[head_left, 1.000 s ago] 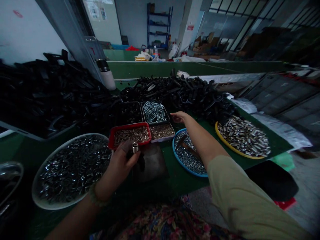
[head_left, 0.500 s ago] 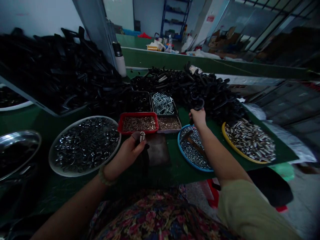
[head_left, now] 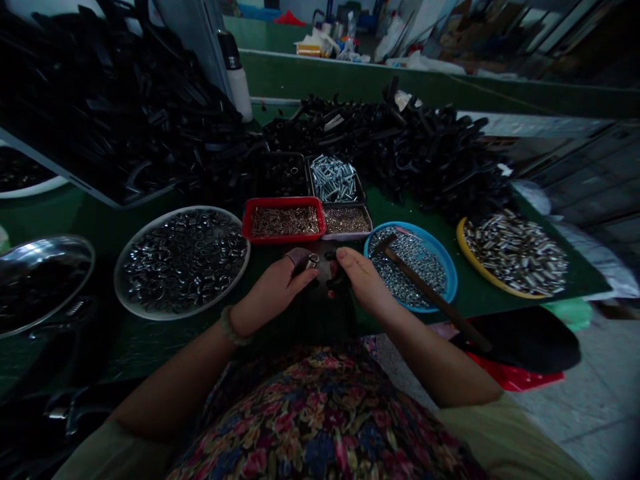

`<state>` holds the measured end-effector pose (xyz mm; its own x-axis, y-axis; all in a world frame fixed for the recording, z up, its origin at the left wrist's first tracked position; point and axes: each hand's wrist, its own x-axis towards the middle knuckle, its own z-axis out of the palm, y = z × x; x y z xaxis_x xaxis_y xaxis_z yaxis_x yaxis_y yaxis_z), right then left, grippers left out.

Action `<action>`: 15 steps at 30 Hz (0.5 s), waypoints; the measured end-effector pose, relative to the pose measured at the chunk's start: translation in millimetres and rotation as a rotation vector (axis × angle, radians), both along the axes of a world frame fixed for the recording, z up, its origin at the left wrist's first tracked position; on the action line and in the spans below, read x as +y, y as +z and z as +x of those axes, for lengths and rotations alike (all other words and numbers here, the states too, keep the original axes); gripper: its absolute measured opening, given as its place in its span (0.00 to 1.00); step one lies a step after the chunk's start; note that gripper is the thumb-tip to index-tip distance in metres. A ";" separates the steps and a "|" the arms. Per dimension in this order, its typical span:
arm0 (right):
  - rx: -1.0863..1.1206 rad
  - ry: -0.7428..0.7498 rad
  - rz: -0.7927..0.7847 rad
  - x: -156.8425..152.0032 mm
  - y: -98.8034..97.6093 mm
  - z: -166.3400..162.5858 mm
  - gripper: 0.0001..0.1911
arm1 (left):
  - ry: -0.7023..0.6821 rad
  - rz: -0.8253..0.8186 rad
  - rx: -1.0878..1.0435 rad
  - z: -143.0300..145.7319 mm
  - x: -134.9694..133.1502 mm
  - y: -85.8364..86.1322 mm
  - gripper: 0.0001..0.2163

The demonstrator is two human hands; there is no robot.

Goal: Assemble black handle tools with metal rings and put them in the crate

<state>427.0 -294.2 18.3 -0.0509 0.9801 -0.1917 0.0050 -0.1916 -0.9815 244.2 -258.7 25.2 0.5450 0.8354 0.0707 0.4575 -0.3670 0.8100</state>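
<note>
Left hand (head_left: 267, 292), fingers closed on coil (head_left: 312, 262); right hand (head_left: 369, 285), fingers gripping black part (head_left: 339, 280); step, seemingly: pairing the two; next move calls for aligning them.

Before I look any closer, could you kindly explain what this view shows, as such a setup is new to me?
No machine: just a person's left hand, holding a small silvery metal coil, and right hand, holding a dark part of unclear shape. The camera is worn on the head, looking forward and down. On the green table stand a red rectangular tray, a round blue tray with a wooden-handled hammer across it, and a round yellow tray of silvery metal cylinders.
</note>
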 end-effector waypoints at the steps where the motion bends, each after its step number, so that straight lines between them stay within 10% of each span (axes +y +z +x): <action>1: -0.036 0.013 -0.006 0.6 1.9 -0.9 0.23 | -0.008 0.005 0.027 -0.3 -0.6 0.2 0.12; 15: -0.294 0.095 0.063 -5.2 2.7 -4.5 0.23 | -0.059 0.029 0.156 1.2 -8.5 -2.7 0.12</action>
